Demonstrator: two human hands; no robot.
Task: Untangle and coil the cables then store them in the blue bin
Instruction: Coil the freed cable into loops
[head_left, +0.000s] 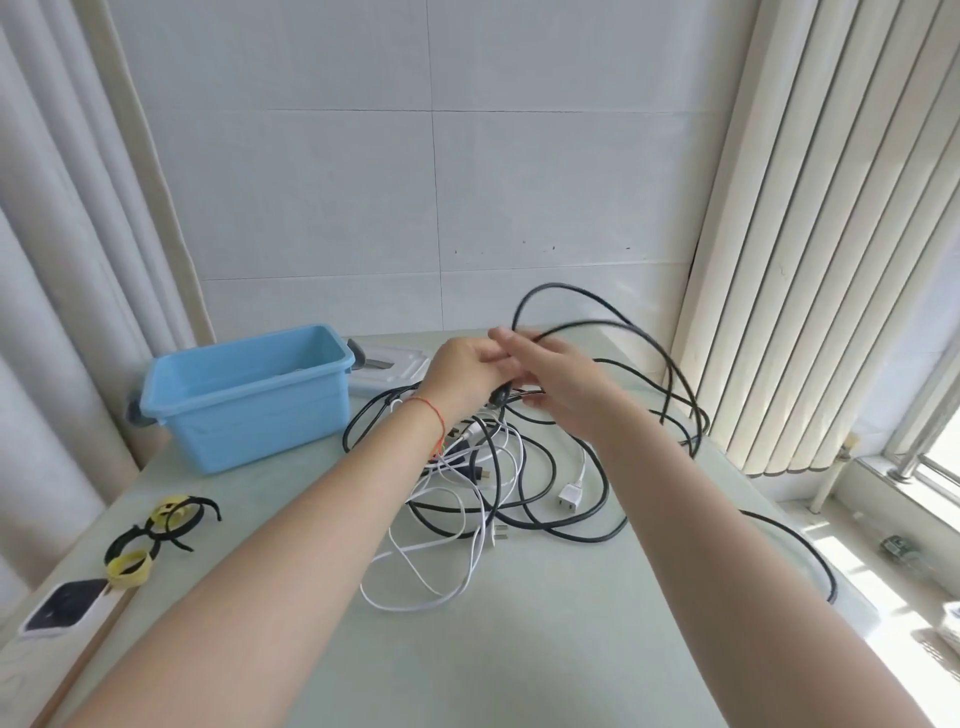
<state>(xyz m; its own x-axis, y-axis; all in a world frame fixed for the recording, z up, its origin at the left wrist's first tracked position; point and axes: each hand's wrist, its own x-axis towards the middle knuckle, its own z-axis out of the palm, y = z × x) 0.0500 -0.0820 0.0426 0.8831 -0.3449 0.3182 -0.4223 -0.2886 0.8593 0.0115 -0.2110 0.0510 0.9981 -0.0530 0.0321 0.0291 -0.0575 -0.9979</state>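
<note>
A tangle of black cable (550, 525) and white cable (431, 603) lies on the pale green table (519, 665). Both my hands are raised above the pile, close together. My left hand (462, 379) grips a black cable near its plug end. My right hand (556, 379) holds loops of the same black cable, which arch up and to the right (571, 291). A white plug (570, 496) rests on the table under my right forearm. The blue bin (249, 395) stands at the left back of the table, and little of its inside shows.
Black and yellow cable ties (156, 535) lie at the table's left edge beside a dark flat device (65, 605). A white tray (389, 366) sits behind the bin. Vertical blinds (805, 234) hang on the right, curtains on the left. One black cable strand (800, 551) runs off the table's right edge.
</note>
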